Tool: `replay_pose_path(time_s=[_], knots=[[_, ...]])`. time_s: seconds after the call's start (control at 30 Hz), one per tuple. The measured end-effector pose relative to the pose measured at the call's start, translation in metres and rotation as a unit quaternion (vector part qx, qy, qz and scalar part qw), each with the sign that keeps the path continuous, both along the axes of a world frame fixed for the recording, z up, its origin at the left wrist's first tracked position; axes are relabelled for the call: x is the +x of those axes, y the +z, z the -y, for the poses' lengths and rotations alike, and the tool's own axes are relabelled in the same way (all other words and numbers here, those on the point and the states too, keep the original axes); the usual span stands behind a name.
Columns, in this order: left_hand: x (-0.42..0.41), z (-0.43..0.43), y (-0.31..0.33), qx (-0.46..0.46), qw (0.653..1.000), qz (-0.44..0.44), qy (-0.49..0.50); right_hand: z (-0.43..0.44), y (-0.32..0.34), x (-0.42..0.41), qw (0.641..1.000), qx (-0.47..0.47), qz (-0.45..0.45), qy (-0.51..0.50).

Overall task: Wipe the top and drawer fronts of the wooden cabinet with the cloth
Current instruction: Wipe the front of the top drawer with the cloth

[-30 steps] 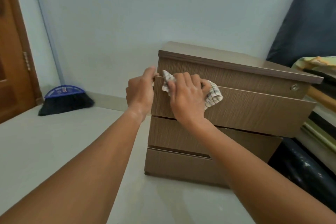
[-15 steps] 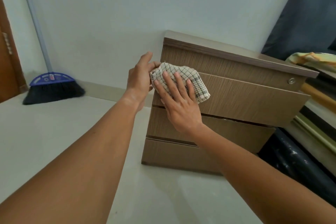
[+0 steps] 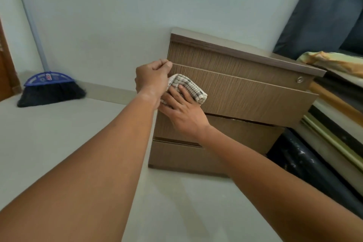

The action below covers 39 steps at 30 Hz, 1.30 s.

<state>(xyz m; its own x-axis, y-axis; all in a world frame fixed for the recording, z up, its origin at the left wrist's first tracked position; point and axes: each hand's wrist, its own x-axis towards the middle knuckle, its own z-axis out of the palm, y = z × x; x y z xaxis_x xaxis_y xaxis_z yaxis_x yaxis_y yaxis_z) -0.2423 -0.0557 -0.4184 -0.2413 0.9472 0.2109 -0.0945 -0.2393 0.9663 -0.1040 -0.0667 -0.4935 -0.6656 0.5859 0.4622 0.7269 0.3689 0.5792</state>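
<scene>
The wooden cabinet (image 3: pixel 245 92) stands on the floor against the wall, with several drawer fronts; the second drawer sticks out a little. My left hand (image 3: pixel 152 76) grips the left top corner of that drawer front, fingers curled. My right hand (image 3: pixel 182 112) presses a bunched white checked cloth (image 3: pixel 190 86) flat against the left part of the same drawer front. A round lock (image 3: pixel 300 79) sits at the right end of the top drawer front.
A blue-headed black broom (image 3: pixel 50 89) leans in the left corner by a brown door (image 3: pixel 5 68). A bed with stacked mattresses and a yellow cloth (image 3: pixel 334 61) borders the cabinet on the right. Pale floor (image 3: pixel 59 133) spreads in front.
My right hand has slid the cloth down from the drawer's top edge onto its face. My left hand closed tighter on the drawer corner. The view shifted slightly.
</scene>
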Motion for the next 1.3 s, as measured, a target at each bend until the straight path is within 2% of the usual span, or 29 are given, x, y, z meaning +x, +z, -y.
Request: replay_pose_path(time_s=[0.17,0.3,0.37,0.47,0.53,0.63,0.8,0.87,1.07,1.17,1.3], knots=[[0.007,0.008,0.007,-0.017,0.997,-0.045,0.064,0.020,-0.023,0.058,0.998,0.022,-0.045,-0.040],[0.023,0.029,0.016,-0.016,0.987,-0.096,0.129,0.040,-0.041,0.122,0.970,0.093,-0.194,-0.110],[0.036,0.039,0.014,0.008,0.976,-0.147,0.163,0.048,-0.046,0.143,0.946,0.107,-0.273,-0.137],[0.052,0.039,0.005,0.059,0.958,-0.207,0.192,0.052,-0.047,0.151,0.921,0.103,-0.341,-0.159],[0.061,0.033,-0.002,0.070,0.926,-0.294,0.227,0.048,-0.042,0.145,0.914,0.097,-0.363,-0.154],[0.076,0.033,-0.005,0.059,0.860,-0.433,0.262,0.035,-0.018,0.124,0.909,0.101,-0.386,-0.123],[0.097,0.037,-0.014,0.064,0.807,-0.526,0.259,0.015,0.025,0.109,0.944,0.109,-0.308,-0.053],[0.101,0.037,-0.018,0.066,0.792,-0.550,0.255,0.012,0.027,0.123,0.942,0.112,-0.312,-0.043],[0.129,0.043,-0.024,0.128,0.770,-0.596,0.190,0.024,0.020,0.211,0.878,0.180,-0.429,-0.115],[0.152,0.046,-0.021,0.154,0.779,-0.590,0.145,0.033,0.019,0.253,0.842,0.195,-0.482,-0.146],[0.172,0.055,-0.024,0.201,0.791,-0.565,0.123,0.046,0.018,0.270,0.765,0.196,-0.601,-0.124]])
